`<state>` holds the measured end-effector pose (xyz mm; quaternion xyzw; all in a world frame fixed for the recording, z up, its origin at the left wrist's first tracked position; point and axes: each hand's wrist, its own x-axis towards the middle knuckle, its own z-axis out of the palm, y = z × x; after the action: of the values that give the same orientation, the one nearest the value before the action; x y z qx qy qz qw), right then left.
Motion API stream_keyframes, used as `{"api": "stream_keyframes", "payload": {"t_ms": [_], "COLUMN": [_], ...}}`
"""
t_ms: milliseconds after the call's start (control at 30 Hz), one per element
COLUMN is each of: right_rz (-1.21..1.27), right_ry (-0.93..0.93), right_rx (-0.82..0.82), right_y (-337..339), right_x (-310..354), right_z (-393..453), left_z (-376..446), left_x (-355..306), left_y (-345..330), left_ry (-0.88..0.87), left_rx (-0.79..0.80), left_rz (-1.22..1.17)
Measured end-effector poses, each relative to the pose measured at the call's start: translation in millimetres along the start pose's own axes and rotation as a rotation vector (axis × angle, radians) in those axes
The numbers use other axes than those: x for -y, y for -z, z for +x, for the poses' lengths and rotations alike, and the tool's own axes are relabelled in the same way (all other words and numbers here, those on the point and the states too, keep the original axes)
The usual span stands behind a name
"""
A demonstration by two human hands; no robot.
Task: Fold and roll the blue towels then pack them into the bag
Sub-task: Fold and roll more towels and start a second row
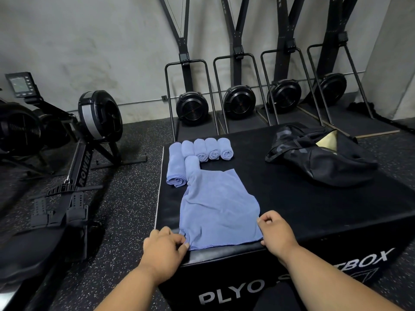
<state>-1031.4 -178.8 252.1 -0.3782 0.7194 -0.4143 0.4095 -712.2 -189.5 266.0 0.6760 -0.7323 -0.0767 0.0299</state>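
A blue towel (219, 209) lies spread flat on the black plyo box (292, 198), its near edge close to the box's front edge. My left hand (165, 245) pinches the towel's near left corner. My right hand (277, 232) grips its near right corner with curled fingers. Several rolled blue towels (207, 150) stand in a row at the box's far left, with a longer rolled towel (176, 163) beside them. The spread towel's far left part runs up to another roll (192, 163). The black bag (318, 151) lies open at the far right of the box.
A rowing machine (74, 153) stands on the speckled floor to the left of the box. Several black ski-type machines (238, 102) line the grey wall behind. Bare box top lies between the towel and the bag.
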Motion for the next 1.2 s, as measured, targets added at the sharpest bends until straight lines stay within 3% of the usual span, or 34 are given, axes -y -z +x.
{"api": "stream_keyframes", "payload": {"t_ms": [167, 333, 500, 800, 1200], "right_rz": [-0.015, -0.058, -0.073, -0.098, 0.044], "right_ry": [0.014, 0.026, 0.043, 0.085, -0.01], "right_rx": [0.003, -0.009, -0.011, 0.026, 0.061], "right_y": [0, -2, -2, -1, 5], "right_x": [-4, -10, -11, -10, -6], "right_z": [4, 9, 9, 5, 2], "left_z": [-1, -5, -3, 1, 4], "left_x": [5, 11, 17, 18, 20], "left_y": [2, 5, 4, -2, 10], "left_ry": [0.085, 0.259, 0.322, 0.363, 0.387], "left_rx": [-0.072, -0.021, -0.004, -0.005, 0.033], "left_rz": [0.168, -0.099, -0.253, -0.314, -0.571]}}
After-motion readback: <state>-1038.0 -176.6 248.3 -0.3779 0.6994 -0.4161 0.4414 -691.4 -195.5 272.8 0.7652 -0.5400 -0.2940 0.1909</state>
